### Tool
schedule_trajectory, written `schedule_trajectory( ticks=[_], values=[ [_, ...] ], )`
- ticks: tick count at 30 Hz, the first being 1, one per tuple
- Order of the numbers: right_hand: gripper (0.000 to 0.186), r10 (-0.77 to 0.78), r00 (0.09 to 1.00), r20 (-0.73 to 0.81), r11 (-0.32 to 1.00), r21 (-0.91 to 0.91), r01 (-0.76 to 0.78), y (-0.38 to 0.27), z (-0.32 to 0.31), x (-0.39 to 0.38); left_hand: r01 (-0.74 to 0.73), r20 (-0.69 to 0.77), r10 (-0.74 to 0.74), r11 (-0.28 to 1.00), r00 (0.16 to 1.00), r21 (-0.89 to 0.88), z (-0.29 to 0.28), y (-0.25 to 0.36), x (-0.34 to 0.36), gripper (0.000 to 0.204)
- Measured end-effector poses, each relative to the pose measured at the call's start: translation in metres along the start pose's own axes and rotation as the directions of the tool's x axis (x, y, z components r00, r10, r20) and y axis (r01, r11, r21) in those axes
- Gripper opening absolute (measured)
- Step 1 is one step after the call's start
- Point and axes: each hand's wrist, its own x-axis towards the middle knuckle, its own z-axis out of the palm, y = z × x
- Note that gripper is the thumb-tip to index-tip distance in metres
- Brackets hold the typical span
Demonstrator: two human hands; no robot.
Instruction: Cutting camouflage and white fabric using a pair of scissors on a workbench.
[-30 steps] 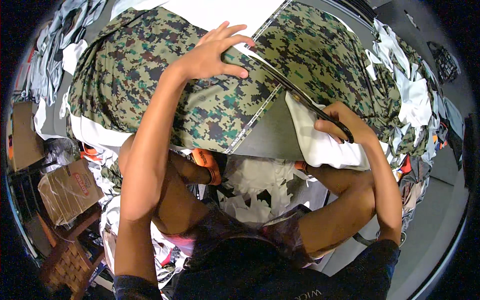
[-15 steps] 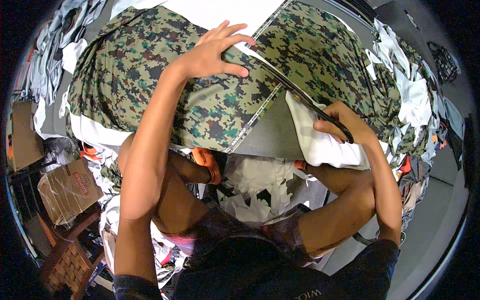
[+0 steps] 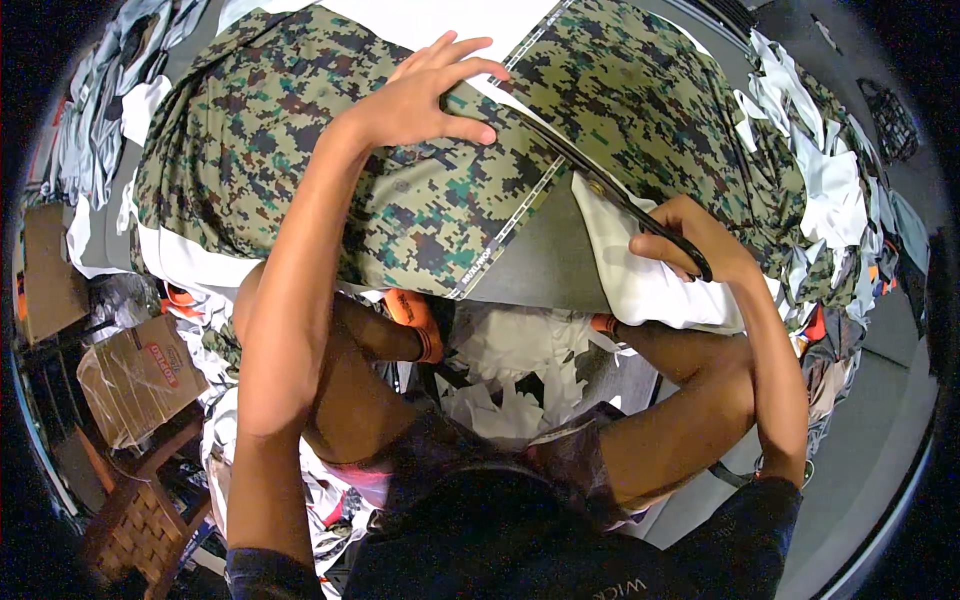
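My left hand (image 3: pixel 410 105) lies spread out over the camouflage cloth (image 3: pixel 300 120), thumb and fingers apart, near a narrow patterned strip running along the cloth's edge. In my right hand (image 3: pixel 695 240) are long, dark scissors (image 3: pixel 598 187), their handles gripped by thumb and fingers. The blades point toward the far left and lie along the slanting gap between two camouflage areas, close to my left fingertips. A second stretch of camouflage cloth (image 3: pixel 640 90) spreads beyond the scissors. Under my right hand hangs a folded white cloth (image 3: pixel 650 290). Whether the blades are parted is hard to see.
A grey tabletop (image 3: pixel 550 255) shows between the cloths. Heaped fabric (image 3: pixel 825 200) lies at the right, and more hangs at the far left (image 3: pixel 100 130). A cardboard box (image 3: pixel 140 380) and a woven seat (image 3: pixel 150 540) stand low left. White scraps (image 3: pixel 510 370) lie below between my legs.
My right hand and the scissors' handles have shifted slightly to the right. My left hand stays spread in nearly the same place, a touch farther away.
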Motion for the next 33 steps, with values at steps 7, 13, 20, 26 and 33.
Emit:
schedule_trajectory(
  ticks=[7, 13, 20, 26, 33],
  values=[
    [0.043, -0.037, 0.999, -0.009, 0.999, -0.003, 0.037, 0.002, 0.001, 0.000, -0.007, 0.014, 0.007, 1.000, 1.000, 0.004, 0.000, -0.001, 0.000, 0.061],
    [0.043, -0.027, 1.000, 0.006, 0.999, -0.019, 0.027, 0.002, 0.000, -0.001, -0.016, 0.017, 0.016, 1.000, 1.000, 0.001, 0.000, -0.001, 0.000, 0.061],
    [0.047, -0.022, 0.998, 0.063, 0.999, 0.031, 0.020, 0.003, -0.006, 0.002, -0.044, -0.049, 0.038, 0.989, 0.998, -0.143, -0.004, -0.004, 0.001, 0.049],
    [0.050, -0.017, 0.997, 0.071, 0.999, 0.033, 0.014, 0.000, -0.008, 0.013, -0.096, -0.094, 0.079, 0.976, 0.992, -0.195, -0.005, -0.007, 0.002, 0.039],
    [0.051, -0.029, 0.998, 0.059, 0.999, 0.021, 0.028, -0.001, -0.004, 0.020, -0.074, -0.123, 0.057, 0.987, 0.991, -0.142, -0.004, -0.012, 0.000, 0.043]
  ],
)
